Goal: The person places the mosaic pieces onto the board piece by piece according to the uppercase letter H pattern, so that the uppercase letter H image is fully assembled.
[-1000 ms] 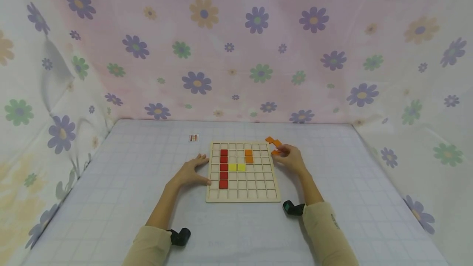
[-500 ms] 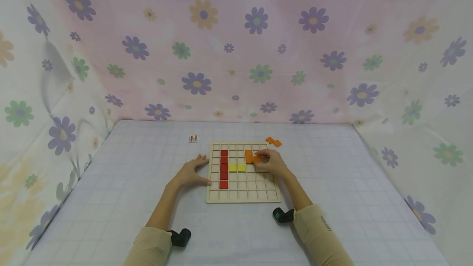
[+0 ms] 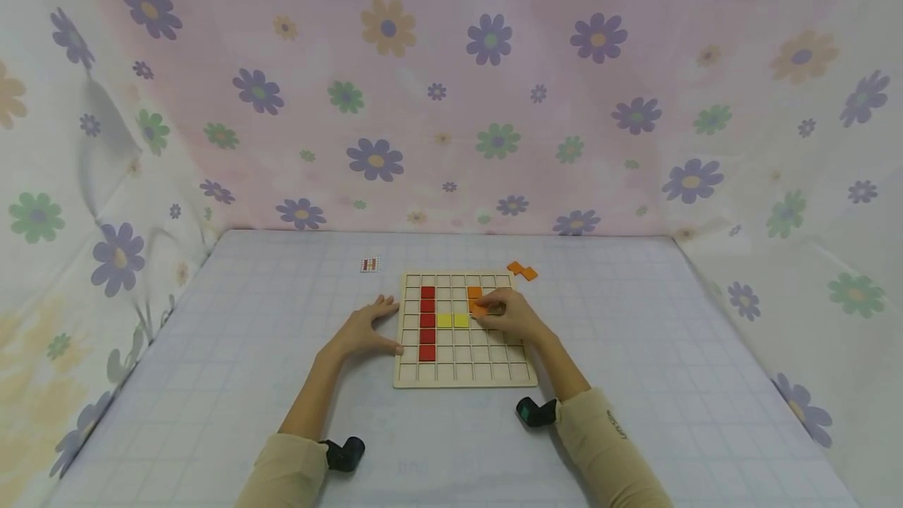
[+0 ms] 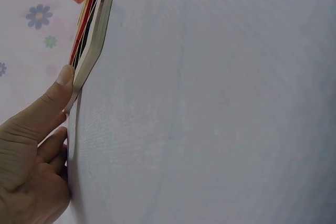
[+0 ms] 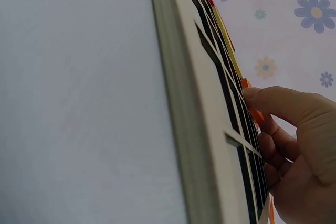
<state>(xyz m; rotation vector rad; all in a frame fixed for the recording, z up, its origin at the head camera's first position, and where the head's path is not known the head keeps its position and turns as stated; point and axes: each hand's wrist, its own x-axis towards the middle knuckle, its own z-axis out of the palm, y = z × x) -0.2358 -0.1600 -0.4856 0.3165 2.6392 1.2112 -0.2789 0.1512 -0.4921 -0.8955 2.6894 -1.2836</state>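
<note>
A square wooden grid board lies on the table. Red tiles form a column on its left side, with two yellow tiles beside them and orange tiles further right. My right hand reaches over the board and pinches an orange tile between thumb and fingers, low over the cell under the placed orange ones. My left hand rests at the board's left edge, thumb and fingers spread; in the left wrist view the thumb touches the edge.
Two loose orange tiles lie just beyond the board's upper right corner. A small card printed with a coloured grid pattern lies behind the board's left side. Flowered cloth hangs around the pale table.
My right hand has carried an orange tile from the pile at the upper right onto the board, leftward to the placed orange tiles. My left hand has stayed at the board's edge.
</note>
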